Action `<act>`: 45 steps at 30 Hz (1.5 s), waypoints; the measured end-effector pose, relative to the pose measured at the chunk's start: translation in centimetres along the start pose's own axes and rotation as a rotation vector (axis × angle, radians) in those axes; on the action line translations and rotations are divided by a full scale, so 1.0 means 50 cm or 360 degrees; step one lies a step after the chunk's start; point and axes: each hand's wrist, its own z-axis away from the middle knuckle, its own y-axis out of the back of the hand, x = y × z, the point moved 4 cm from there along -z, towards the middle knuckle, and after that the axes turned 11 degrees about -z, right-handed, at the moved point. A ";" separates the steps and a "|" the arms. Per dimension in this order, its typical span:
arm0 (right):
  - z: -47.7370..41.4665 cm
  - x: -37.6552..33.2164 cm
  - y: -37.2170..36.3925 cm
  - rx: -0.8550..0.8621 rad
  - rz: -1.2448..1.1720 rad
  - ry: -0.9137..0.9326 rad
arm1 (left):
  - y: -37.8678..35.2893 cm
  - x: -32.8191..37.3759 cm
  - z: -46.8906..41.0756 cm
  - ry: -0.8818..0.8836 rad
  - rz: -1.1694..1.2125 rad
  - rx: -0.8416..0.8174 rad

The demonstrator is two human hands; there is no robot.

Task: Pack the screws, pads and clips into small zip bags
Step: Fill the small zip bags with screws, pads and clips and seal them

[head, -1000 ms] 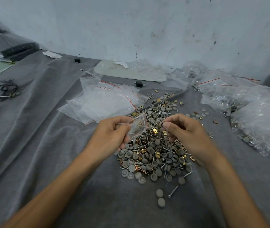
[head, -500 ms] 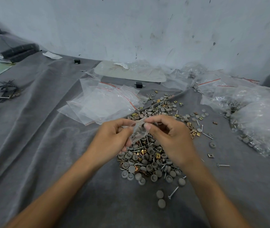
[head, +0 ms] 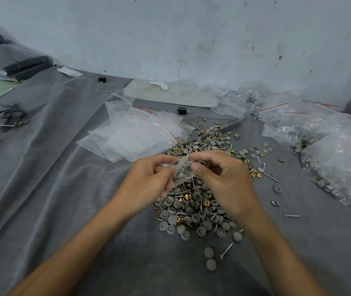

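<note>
A small clear zip bag (head: 182, 171) with a few parts inside hangs between both hands above the pile. My left hand (head: 149, 182) pinches its left edge. My right hand (head: 223, 178) pinches the top edge with thumb and forefinger. Below them lies a heap of grey round pads, screws and brass clips (head: 193, 208) on the grey cloth. A fan of empty zip bags (head: 136, 133) with red seal lines lies behind the hands to the left.
Filled plastic bags (head: 328, 150) are heaped at the right. Loose screws (head: 292, 215) and pads (head: 210, 258) lie scattered near the pile. A white tray (head: 170, 92) rests by the wall. Black ties (head: 10, 116) sit at far left.
My right hand left the pile, moved left and up to the bag, and now pinches its top edge. The left hand kept holding the bag, which has turned flatter.
</note>
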 end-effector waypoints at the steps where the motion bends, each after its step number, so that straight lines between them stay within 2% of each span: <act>1: 0.000 0.002 0.002 0.0008 -0.0019 -0.0017 | -0.001 0.000 0.000 -0.0003 0.0000 -0.0003; 10: 0.002 -0.006 0.001 0.0002 -0.0212 -0.0083 | -0.002 0.002 0.003 -0.0016 0.0024 -0.0022; 17: 0.005 -0.013 -0.011 -0.0094 -0.0187 -0.0084 | 0.000 0.000 0.004 -0.0035 0.0002 -0.0026; 31: 0.002 -0.024 0.000 -0.0027 -0.0148 -0.0043 | -0.001 -0.007 -0.001 -0.0004 -0.0012 -0.0026; 37: 0.001 -0.022 -0.008 -0.0234 0.0008 -0.0124 | -0.005 -0.002 0.001 -0.0005 -0.0014 -0.0028; 43: 0.000 -0.025 0.002 -0.0048 -0.0039 -0.0090 | -0.001 0.000 -0.001 0.0045 0.0077 -0.0002; 45: 0.000 -0.023 0.013 -0.0047 0.0073 -0.0063 | 0.015 0.000 -0.007 0.0079 0.0161 0.0083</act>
